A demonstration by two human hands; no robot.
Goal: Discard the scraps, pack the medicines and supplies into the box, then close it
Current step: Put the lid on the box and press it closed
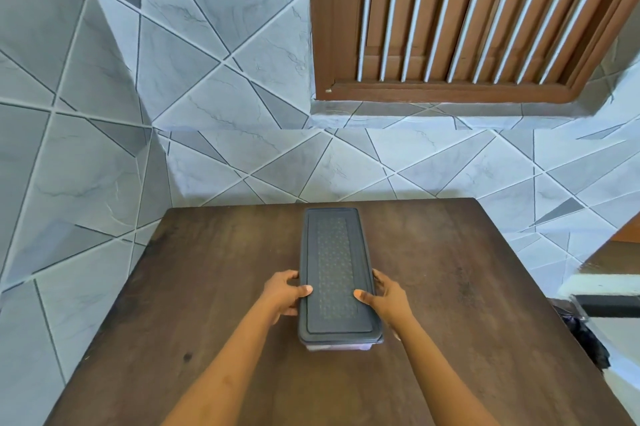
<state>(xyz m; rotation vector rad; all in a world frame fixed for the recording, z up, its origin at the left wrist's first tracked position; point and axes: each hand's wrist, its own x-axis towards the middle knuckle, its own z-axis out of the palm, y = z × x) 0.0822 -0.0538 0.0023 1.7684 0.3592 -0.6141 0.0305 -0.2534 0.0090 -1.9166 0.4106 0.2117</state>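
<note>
A long, narrow box [334, 263] with a dark grey patterned lid lies lengthwise in the middle of the brown wooden table [214, 287]. The lid sits flat on top and a strip of clear base shows at the near end. My left hand [285, 294] grips the box's left side near its front end, thumb on the lid. My right hand [382, 297] grips the right side opposite, thumb also on the lid. The box's contents are hidden. No loose medicines or scraps are in view.
Grey tiled walls stand close behind and to the left of the table. A brown louvred window [467, 17] is at the upper right. A dark bag [585, 339] and a white ledge lie past the table's right edge.
</note>
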